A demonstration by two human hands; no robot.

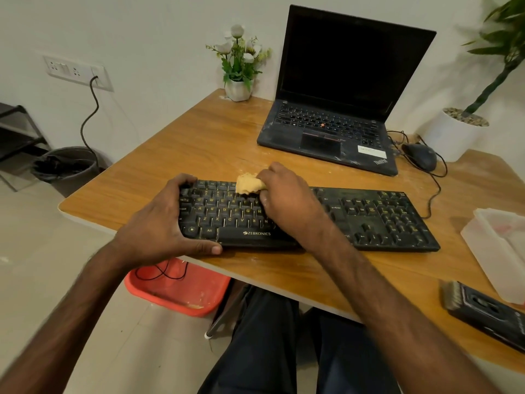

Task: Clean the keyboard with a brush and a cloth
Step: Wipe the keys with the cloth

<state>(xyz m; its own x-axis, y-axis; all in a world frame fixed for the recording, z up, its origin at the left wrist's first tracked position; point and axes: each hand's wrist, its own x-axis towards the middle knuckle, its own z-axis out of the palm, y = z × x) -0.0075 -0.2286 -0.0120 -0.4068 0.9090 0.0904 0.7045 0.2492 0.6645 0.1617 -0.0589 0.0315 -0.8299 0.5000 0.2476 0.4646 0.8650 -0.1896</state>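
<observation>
Black plastic keyboard (369, 220) lies flat on the wood-grain counter (213, 143). Left hand (159, 223) grips its left end. Right hand (287, 200) pinches a crumpled yellow cloth (250, 185) against the upper key rows. Red basin (181, 294) on the floor holds yellowish residue. Bristled brush (483, 308) lies near the counter's right front edge.

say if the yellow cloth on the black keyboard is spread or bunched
Bunched: the yellow cloth is crumpled in the right hand.
</observation>
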